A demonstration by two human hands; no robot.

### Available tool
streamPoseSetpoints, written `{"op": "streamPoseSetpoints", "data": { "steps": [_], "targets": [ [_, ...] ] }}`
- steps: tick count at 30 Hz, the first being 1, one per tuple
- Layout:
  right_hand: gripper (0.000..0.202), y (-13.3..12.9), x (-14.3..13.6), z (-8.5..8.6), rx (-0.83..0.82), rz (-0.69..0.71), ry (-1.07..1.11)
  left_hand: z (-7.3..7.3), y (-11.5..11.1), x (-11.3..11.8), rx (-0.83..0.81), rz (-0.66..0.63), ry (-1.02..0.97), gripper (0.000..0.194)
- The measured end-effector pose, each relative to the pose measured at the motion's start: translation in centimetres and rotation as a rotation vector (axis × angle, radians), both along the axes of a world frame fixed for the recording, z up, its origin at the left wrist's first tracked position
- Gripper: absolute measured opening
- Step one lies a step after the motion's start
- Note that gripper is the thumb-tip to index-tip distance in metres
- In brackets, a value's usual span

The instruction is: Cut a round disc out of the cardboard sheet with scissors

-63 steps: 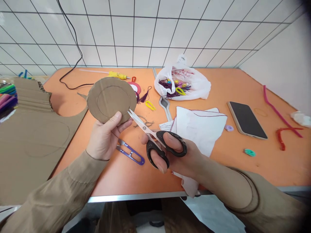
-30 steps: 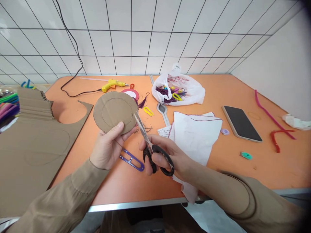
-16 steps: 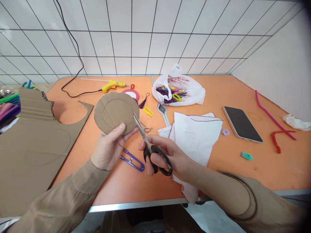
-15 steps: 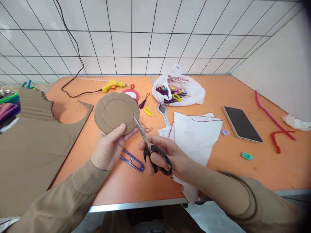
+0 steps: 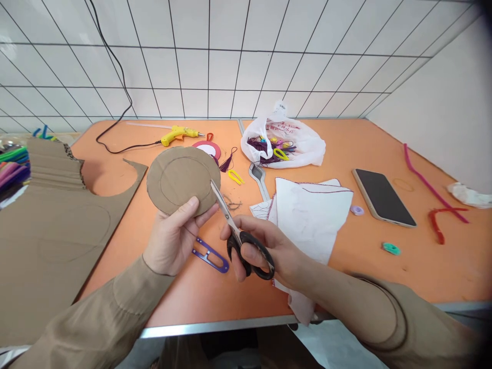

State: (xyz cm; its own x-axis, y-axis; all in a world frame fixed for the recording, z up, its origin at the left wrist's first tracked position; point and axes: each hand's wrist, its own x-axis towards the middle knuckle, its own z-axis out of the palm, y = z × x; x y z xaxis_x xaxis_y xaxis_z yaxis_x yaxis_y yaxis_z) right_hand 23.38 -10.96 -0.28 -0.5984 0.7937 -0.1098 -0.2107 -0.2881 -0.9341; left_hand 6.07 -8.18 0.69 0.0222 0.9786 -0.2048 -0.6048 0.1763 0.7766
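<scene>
A round cardboard disc (image 5: pixel 179 179) with a smaller circle drawn on it is pinched at its lower edge by my left hand (image 5: pixel 172 238), thumb on top. My right hand (image 5: pixel 265 248) grips black-handled scissors (image 5: pixel 226 212), fingers through the loops. The blades point up and left, and their tips lie over the disc's right side, near the drawn circle. Whether they cut into the cardboard I cannot tell. Below the disc, on the table, lies a purple slotted plastic piece (image 5: pixel 211 256). White stitched cloth (image 5: pixel 307 220) lies beneath and beyond my right hand.
A large cardboard sheet (image 5: pixel 49 282) with a rounded cut-out covers the left side. A yellow glue gun (image 5: pixel 179 135) with its cord lies at the back. Near it are a purple tassel (image 5: pixel 227 161) and a plastic bag (image 5: pixel 303 143) of craft pieces. A phone (image 5: pixel 383 197) lies right.
The disc has shifted very slightly left in my left hand. The scissors stay at the disc's right side, with their handles a little wider apart.
</scene>
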Motion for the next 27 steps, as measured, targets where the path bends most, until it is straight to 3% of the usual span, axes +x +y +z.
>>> {"op": "streamPoseSetpoints", "data": {
  "steps": [27],
  "targets": [
    [0.055,-0.24,-0.11,0.53,-0.025,-0.012,-0.058,-0.07,0.15,0.09,0.044,0.018,0.021,0.046]
  ]
}}
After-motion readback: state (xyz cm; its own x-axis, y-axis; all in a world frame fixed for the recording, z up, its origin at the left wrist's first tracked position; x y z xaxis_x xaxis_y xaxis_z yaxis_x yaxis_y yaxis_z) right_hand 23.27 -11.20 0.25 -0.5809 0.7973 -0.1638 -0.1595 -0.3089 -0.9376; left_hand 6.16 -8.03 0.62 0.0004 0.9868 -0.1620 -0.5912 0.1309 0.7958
